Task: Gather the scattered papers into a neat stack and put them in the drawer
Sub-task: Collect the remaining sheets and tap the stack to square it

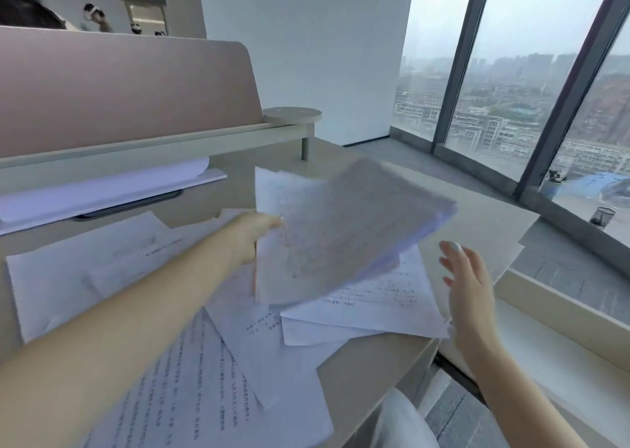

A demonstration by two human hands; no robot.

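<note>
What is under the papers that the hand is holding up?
Under the lifted sheaf in the left hand, more printed sheets lie overlapping on the desk. What lies beneath those is hidden.

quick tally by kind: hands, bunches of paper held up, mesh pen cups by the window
hands: 2, left and right
held bunch of papers: 1, in the left hand
mesh pen cup: 1
total: 4
</note>
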